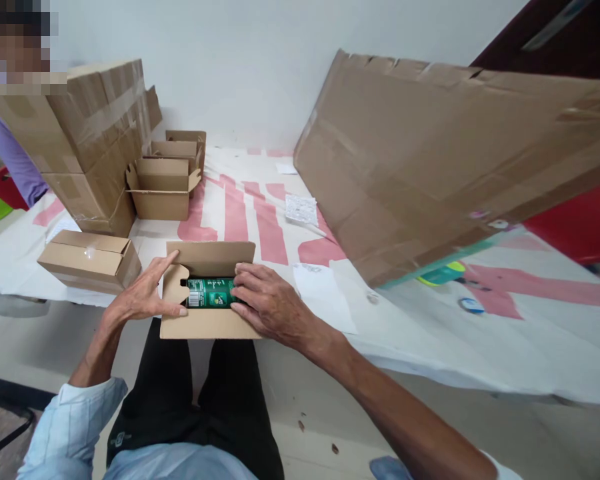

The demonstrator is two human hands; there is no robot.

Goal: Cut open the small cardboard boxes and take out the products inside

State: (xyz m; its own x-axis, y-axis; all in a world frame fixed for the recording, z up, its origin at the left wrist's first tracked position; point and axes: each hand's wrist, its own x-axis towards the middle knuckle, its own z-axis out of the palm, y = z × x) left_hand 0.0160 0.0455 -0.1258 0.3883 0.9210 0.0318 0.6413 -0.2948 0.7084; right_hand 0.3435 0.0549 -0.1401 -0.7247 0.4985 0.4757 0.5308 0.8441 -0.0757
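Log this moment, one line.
left hand: holding left end of open brown cardboard box | right hand: at right end | inside: green printed package

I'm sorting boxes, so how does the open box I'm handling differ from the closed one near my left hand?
The open box has its flaps apart, while the closed box is shut, with tape on top. A green item shows inside the open box; the closed box hides any contents. Both are brown cardboard.

Looks like a packing room or small workshop tbh. Sheet-covered worktop [405,343], taped cartons [93,123] stacked up, open little boxes [160,205] lined up beside them, huge cardboard panel [405,160], plain wall [245,73]. The person's own box [207,325] has green packaged goods [211,293] inside, and there's a co-worker's purple sleeve [13,150] too.
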